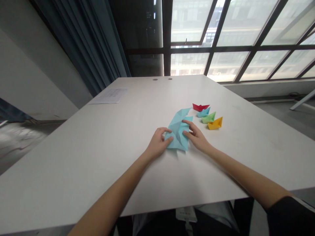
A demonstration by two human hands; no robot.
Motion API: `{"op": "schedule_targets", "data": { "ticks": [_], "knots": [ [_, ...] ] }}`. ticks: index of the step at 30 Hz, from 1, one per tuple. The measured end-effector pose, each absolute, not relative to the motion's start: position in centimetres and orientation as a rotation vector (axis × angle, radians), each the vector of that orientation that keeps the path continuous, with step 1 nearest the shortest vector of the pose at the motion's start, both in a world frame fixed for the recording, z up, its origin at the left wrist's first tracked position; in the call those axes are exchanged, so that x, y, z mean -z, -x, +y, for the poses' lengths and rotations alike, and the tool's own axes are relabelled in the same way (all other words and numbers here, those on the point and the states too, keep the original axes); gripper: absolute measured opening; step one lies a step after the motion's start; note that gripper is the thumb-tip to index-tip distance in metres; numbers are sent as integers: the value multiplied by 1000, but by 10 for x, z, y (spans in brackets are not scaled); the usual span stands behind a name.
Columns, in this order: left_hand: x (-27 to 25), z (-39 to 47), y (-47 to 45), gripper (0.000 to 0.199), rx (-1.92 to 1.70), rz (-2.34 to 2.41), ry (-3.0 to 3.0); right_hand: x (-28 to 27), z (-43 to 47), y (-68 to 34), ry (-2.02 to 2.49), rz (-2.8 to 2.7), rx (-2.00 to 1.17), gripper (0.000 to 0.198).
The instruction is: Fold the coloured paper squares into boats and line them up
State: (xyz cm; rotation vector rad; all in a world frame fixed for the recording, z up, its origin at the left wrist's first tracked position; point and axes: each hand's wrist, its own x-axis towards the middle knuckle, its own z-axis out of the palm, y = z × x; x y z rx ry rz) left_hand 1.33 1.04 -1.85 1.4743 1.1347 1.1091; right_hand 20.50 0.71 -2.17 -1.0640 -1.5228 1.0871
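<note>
A light blue sheet of paper [177, 131], creased and partly folded, is held just above the white table between my two hands. My left hand [159, 141] pinches its left edge between thumb and fingers. On the other side, my right hand [197, 137] grips the right edge, with thumb and index finger against the paper. Behind my right hand stand small folded paper boats in a slanting row: a red boat [200, 107], a blue boat [203, 112], a green boat [208, 118] and a yellow boat [215, 123].
The white table [110, 157] stretches away toward the windows [233, 62]. A printed sheet [109, 96] lies near its far left edge. Two round dark inserts show at the far end. A blue curtain [86, 39] hangs beyond the table on the left.
</note>
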Motion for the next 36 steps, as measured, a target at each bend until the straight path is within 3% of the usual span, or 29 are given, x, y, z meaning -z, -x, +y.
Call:
{"op": "schedule_targets", "data": {
  "ticks": [5, 11, 19, 26, 36],
  "knots": [
    [15, 8, -13, 30, -1058, 1127, -1755, 15, 1, -206, 1106, -1909, -693, 40],
    [3, 8, -11, 41, -1107, 1094, -1486, 5, -7, -207, 1066, -2169, -559, 47],
    [4, 8, -11, 34, -1026, 936, -1355, 3, -11, -207, 910, -2337, -575, 47],
    [4, 25, 7, 20, -1307, 1114, -1080, 8, 3, -219, 1138, -1922, -597, 30],
    [-1, 27, 17, 44, -1419, 1044, -996, 21, 25, -239, 1103, -1505, -962, 28]
  ]
}}
